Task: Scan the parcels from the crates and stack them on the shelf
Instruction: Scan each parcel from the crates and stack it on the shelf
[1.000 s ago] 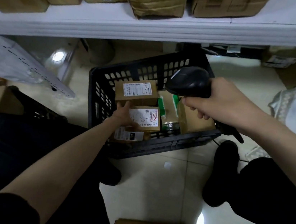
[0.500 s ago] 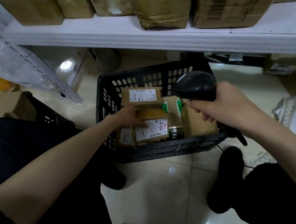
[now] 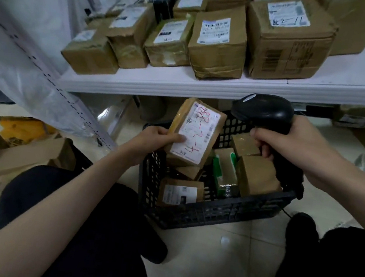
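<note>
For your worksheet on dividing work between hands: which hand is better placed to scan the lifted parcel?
The right hand: it grips the scanner beside the parcel, whose label faces up in the left hand.

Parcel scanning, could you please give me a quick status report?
Left hand holds parcel above crate. Right hand grips scanner. Shelf nearly full; nothing blocking.

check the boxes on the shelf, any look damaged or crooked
Yes. The tall box mid-shelf is crumpled, with wrinkled tape at its bottom edge, and overhangs the shelf lip. The leftmost box sits turned at an angle.
</note>
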